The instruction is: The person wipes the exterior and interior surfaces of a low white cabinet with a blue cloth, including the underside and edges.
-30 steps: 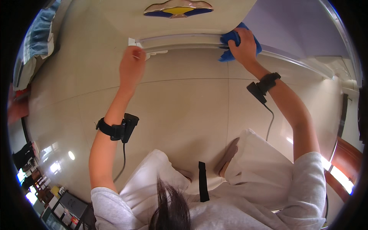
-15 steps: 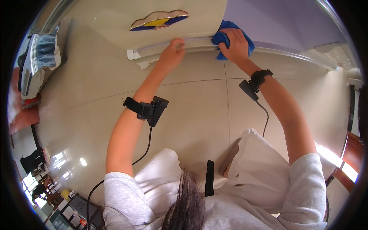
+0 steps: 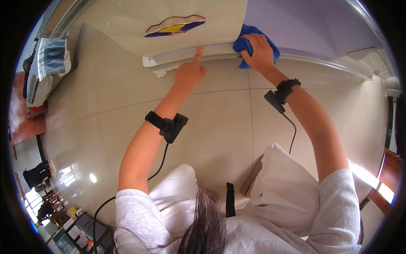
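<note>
My right hand [image 3: 259, 54] grips a blue cloth [image 3: 270, 41], pressed against the bottom rail where a cream panel meets a lavender panel. To its left, my left hand [image 3: 190, 75] holds nothing. Its index finger stretches toward the pale bottom rail [image 3: 169, 60]; whether the fingertip touches it I cannot tell. The other fingers are curled in. Above that hand, the cream panel [image 3: 122, 25] carries a raised metal-edged emblem [image 3: 175, 27] in yellow and blue. The lavender panel [image 3: 292, 25] rises beyond the cloth.
Glossy beige floor tiles [image 3: 139, 84] lie under my arms. A bundle with blue fabric [image 3: 55, 57] stands at the far left. Black straps with devices [image 3: 169, 127] sit on both forearms, trailing cables. A dark low piece of furniture [image 3: 91, 230] stands at the lower left.
My left hand has drawn back a little from the rail, and its index finger is now extended. My right hand stays on the blue cloth, nearly in place.
</note>
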